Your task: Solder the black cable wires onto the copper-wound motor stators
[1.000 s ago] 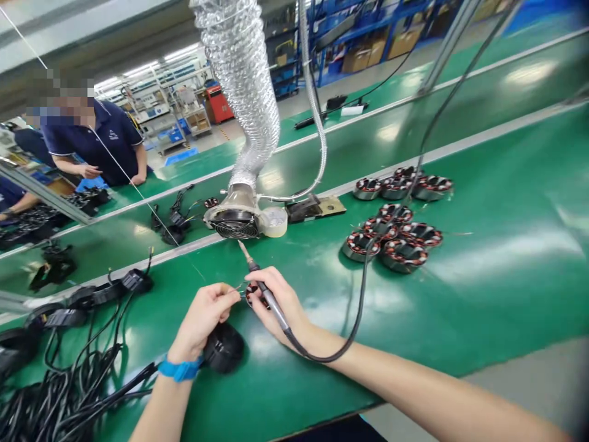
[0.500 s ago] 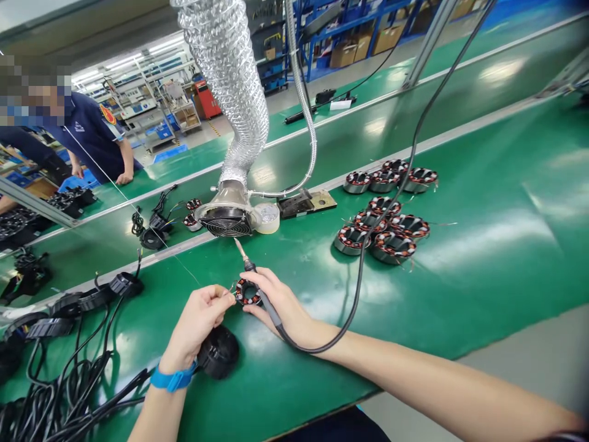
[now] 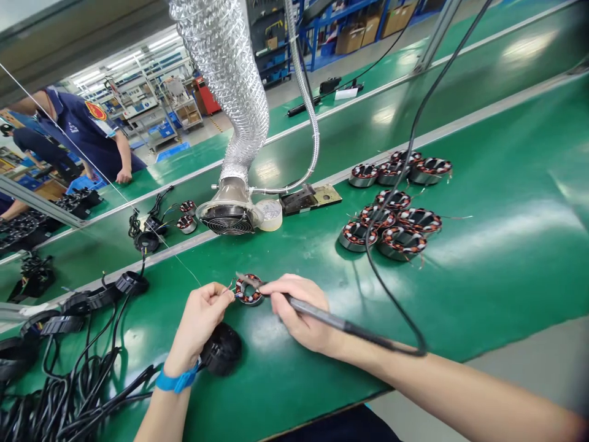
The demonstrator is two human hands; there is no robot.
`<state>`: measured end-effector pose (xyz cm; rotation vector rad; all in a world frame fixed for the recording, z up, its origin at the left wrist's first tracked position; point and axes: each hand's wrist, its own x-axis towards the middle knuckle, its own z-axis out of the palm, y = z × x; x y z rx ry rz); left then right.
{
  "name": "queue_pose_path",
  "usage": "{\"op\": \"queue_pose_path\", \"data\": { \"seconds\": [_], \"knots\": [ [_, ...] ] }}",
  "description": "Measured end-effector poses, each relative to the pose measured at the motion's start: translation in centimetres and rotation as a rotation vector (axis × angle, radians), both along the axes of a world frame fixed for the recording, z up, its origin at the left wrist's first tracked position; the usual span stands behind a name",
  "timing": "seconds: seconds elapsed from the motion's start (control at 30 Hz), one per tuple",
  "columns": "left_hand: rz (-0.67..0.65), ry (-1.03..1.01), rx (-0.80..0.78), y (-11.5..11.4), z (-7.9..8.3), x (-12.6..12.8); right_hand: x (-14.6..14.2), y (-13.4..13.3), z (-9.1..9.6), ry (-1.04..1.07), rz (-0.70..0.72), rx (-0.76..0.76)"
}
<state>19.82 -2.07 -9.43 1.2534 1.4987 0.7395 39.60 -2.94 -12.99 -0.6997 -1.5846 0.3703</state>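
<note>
1. Near the front edge of the green bench (image 3: 483,288), a small wound ring (image 3: 248,290) with red and copper coils is being kept between the two hands, and it appears to be resting on the bench.
2. By the left hand (image 3: 200,322), the thumb and fingers are being pressed together, with thin wires (image 3: 229,288) from the ring being pinched just beside it.
3. By the right hand (image 3: 299,313), a slim black soldering iron (image 3: 313,312) is being gripped across the fingers, with its tip being held over the upper left of the ring.
4. A black cord (image 3: 391,245) is being trailed from the iron across the bench and upward out of view.
5. A blue wristband (image 3: 175,380) is being worn on the left wrist, and a black coiled cable (image 3: 221,348) is being left just beside that wrist.
6. Toward the back edge of the bench, a small fan (image 3: 227,220) is being carried on a silver hose (image 3: 221,92), with a roll of tape (image 3: 271,215) and a metal plate (image 3: 310,198) just beside it.
7. Further right, a cluster of wound rings (image 3: 391,209) is being kept well apart from the hands.
8. Along the left edge, bundled black cords (image 3: 59,393) are being left in a heap.
9. Across the aisle, a far bench is being leaned on by a co-worker (image 3: 87,132) in a dark blue shirt.
</note>
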Motion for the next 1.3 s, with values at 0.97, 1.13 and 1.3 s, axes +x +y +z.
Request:
{"op": "queue_pose_path", "data": {
  "seconds": [0.97,1.13,1.3],
  "knots": [
    [0.024,-0.003,0.011,0.2,-0.1,-0.2,-0.5,-0.5,-0.7,0.341,0.225,-0.553],
    [0.025,0.004,0.008,0.2,-0.2,-0.2,-0.3,-0.5,-0.4,0.35,0.183,-0.511],
    [0.021,-0.002,0.004,0.3,-0.2,-0.2,-0.3,-0.4,-0.3,0.303,0.144,-0.477]
  ]
}}
